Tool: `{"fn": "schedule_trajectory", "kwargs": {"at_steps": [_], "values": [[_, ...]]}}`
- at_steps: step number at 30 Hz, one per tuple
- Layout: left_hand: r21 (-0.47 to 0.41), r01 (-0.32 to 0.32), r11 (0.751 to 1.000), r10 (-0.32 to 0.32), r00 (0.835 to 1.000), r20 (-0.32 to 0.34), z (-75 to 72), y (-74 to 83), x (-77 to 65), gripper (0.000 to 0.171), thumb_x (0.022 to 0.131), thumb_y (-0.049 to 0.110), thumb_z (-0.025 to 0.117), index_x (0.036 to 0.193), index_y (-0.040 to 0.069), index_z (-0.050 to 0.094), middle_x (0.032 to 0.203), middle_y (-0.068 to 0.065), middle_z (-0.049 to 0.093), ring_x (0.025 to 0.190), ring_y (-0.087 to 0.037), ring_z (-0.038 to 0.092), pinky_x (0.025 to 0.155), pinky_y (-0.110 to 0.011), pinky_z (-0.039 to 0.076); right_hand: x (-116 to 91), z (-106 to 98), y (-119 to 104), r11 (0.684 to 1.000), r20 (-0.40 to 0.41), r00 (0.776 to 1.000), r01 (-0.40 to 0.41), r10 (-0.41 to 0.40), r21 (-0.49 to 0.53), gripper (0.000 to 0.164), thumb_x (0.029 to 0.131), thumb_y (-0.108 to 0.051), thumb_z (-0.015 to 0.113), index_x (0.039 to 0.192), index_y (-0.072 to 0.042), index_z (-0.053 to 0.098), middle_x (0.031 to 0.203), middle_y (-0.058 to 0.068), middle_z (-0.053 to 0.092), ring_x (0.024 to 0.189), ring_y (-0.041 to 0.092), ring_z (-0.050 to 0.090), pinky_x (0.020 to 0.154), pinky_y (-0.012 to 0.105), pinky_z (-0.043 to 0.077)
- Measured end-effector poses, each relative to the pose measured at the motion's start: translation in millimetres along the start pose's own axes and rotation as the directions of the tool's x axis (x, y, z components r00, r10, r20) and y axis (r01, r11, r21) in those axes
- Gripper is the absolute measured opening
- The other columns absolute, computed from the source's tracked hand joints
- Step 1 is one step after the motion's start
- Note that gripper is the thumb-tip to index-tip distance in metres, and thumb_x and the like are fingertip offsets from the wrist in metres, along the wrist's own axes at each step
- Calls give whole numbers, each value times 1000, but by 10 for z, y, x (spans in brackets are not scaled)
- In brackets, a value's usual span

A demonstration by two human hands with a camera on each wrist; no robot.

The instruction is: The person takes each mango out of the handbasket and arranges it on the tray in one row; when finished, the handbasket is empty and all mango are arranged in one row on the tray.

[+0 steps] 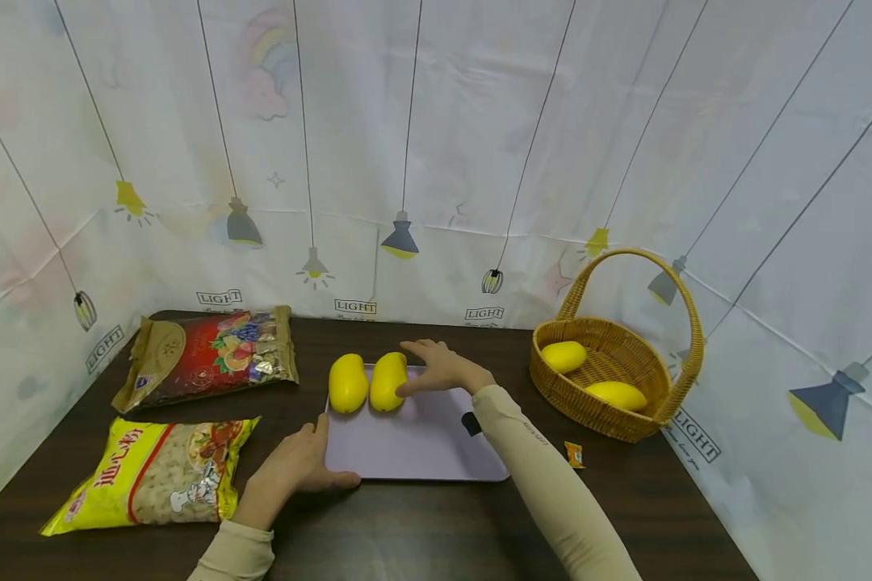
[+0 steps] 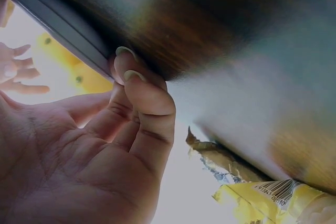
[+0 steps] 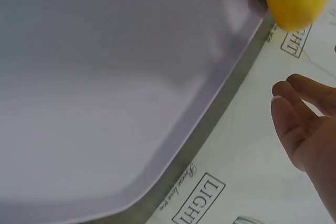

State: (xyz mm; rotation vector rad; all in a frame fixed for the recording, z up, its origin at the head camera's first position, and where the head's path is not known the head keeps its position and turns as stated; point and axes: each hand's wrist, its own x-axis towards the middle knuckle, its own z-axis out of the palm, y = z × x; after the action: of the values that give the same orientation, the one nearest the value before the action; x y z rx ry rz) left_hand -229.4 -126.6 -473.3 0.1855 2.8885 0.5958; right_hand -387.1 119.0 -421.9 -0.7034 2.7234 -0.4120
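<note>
Left hand: At the near left corner of the tray (image 1: 414, 446), we see the left hand (image 1: 298, 460) clamped on the rim, thumb along the near edge and fingers bent against the left side.
Right hand: Above the tray's far side, the right hand (image 1: 443, 369) hovers with thumb and fingers parted, gripping nothing. We cannot tell whether the thumb touches the fruit beside it.
Fruit on the tray: Two yellow fruits lie side by side, both beyond the left hand. We find the left fruit (image 1: 348, 384) farther from the right hand; the right fruit (image 1: 388, 382) sits just beside that hand's thumb.
Basket: To the right of the right hand, we note a wicker basket (image 1: 577, 407), its tall handle upright. Inside rest two more yellow fruits, one (image 1: 563, 356) toward the back and another (image 1: 616, 395) toward the front.
Wrapped sweet: A small orange packet (image 1: 574, 454) lies right of the right forearm, below the basket.
Bags: Left of the left hand, we see a yellow bag (image 1: 167, 476) with a clear window; beyond it, a red and gold bag (image 1: 211, 355) lies flat.
Setting: Under everything, we see a dark wooden table (image 1: 378, 532); beyond both hands hangs a white sheet (image 1: 443, 121) printed with lamps.
</note>
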Motion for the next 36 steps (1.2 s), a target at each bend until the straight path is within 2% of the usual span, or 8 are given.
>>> {"fn": "schedule_trajectory", "kwargs": {"at_steps": [10,18,25,29,36], "values": [[7,7,1000,-7,1000,19,-31,24,-7,124,62,72,72,146,-7,25,133,-30,49,112,-41,57,94,-53,47,-233,-184,332,996,-80,994,-81,78,-30,97,72,-66,67,151,-28,25,157,11,25,144,43,21,111,68,17],[9,5,1000,-5,1000,21,-19,18,6,125,61,72,72,146,-7,25,133,-30,49,113,-41,56,94,-54,46,-439,-308,628,984,-166,971,-178,172,-20,95,74,-73,59,151,-26,27,157,14,26,141,47,24,108,70,21],[-8,20,1000,-20,999,40,-10,10,4,125,62,72,72,146,-7,24,136,-32,46,117,-42,54,97,-54,45,-598,-450,833,979,-223,954,-203,200,8,91,79,-68,57,151,-20,27,156,21,24,138,53,24,107,70,22],[-13,23,1000,-23,999,35,0,7,14,125,61,73,71,146,-6,24,136,-31,47,117,-42,55,97,-54,45,-668,-501,1015,974,-270,938,-225,219,6,90,81,-67,56,150,-16,28,154,23,26,136,53,24,106,69,21],[-12,18,1000,-17,999,30,13,8,32,125,61,72,72,146,-6,25,136,-31,47,117,-42,54,98,-54,45,-817,-573,1321,952,-345,891,-304,294,27,88,83,-67,54,149,-14,29,152,26,25,133,55,23,102,72,22]]}}
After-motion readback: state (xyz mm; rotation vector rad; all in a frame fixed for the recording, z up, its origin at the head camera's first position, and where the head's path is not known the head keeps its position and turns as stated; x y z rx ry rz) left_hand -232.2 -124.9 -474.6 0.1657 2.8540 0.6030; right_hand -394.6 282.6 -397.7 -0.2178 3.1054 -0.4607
